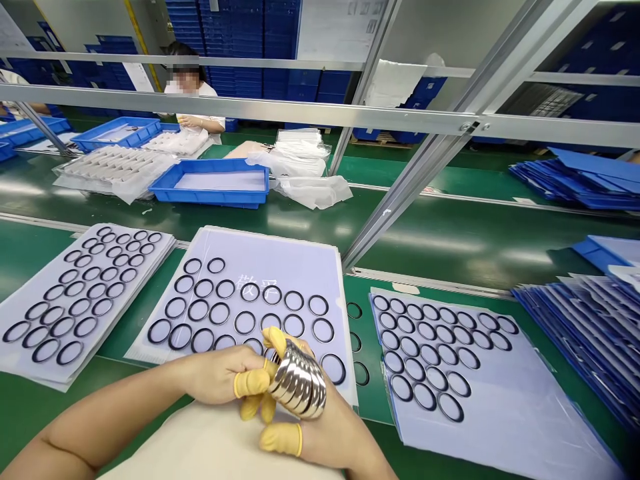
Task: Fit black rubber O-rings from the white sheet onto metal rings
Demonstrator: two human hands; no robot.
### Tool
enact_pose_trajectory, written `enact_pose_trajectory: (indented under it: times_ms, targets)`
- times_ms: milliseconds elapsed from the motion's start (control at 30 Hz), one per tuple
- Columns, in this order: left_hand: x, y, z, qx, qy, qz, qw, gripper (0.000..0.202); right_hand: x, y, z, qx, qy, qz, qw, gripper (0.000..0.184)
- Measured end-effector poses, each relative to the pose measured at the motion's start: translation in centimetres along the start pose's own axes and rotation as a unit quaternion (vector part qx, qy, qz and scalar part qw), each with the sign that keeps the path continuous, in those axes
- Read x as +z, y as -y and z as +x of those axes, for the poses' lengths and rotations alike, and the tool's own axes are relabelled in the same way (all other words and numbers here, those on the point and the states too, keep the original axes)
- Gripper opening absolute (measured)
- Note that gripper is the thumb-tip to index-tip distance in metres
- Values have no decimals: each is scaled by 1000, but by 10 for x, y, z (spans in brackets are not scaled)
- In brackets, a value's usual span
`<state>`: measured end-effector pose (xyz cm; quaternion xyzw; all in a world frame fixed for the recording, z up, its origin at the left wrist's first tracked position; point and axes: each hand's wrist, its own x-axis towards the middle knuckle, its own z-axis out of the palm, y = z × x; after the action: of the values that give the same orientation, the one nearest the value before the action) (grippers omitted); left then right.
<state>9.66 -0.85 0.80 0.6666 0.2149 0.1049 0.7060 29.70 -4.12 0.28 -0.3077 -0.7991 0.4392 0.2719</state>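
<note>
"What are my hands doing on this feed?"

"Your left hand [225, 377] and right hand [320, 433] grip a fanned stack of shiny metal rings [299, 380] between them, with yellow finger cots [253, 383] on your fingers."

"And beneath them?"

"A plastic sheet [295, 257] set out with black rings [219, 302], on a green bench [125, 347]. Another ringed sheet [30, 360] lies on your left, and one [500, 400] on your right."

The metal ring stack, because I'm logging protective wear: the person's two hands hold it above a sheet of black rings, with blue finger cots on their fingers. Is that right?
Not quite: the head view shows the finger cots are yellow, not blue. The rest stands: the left hand and right hand hold the metal ring stack above a sheet of black rings.
</note>
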Motion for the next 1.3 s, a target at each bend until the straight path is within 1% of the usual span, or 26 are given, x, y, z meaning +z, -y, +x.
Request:
enact_pose_trajectory:
  times_ms: [67,133,167,200,267,333,400,467,600,700,767,967,1100,1200,1300]
  targets:
    - [1,-1,2,22,-20,13,999,76,4,-3,-4,10,-33,27,999,70]
    - [2,-1,3,37,-42,-2,998,73,9,-5,-7,31,-65,50,996,90]
    - [2,0,4,39,-52,-24,998,70,11,-5,-8,37,-73,57,995,96]
    - [3,1,5,36,-61,-52,996,66,13,-5,-9,42,-79,61,994,97]
    - [3,2,6,19,-72,-107,992,58,16,-5,-9,51,-85,71,993,97]
    - [3,2,7,-15,-81,-132,988,51,18,-4,-9,58,-93,87,990,99]
    - [3,0,7,-48,-92,-126,987,45,19,-3,-8,56,-98,97,989,101]
    - [3,-3,7,-62,-98,-106,988,39,20,-3,-8,46,-104,93,989,100]
    - [3,-6,9,-56,-99,-108,988,30,21,-3,-7,20,-104,56,993,91]
    - [3,-6,10,-50,-101,-127,986,27,21,-5,-8,16,-97,39,994,88]
    - [3,-6,10,-48,-104,-133,985,27,22,-5,-9,18,-93,41,995,86]
    - [4,-2,11,-72,-105,-173,977,24,22,-5,-7,27,-94,47,994,80]
    - [4,0,11,-75,-106,-185,974,21,22,-5,-6,34,-98,81,991,76]
    - [4,0,12,-50,-107,-167,979,23,24,-5,-8,43,-102,103,989,76]
    - [2,-2,11,5,-123,-88,988,30,26,-7,-10,43,-101,119,987,82]
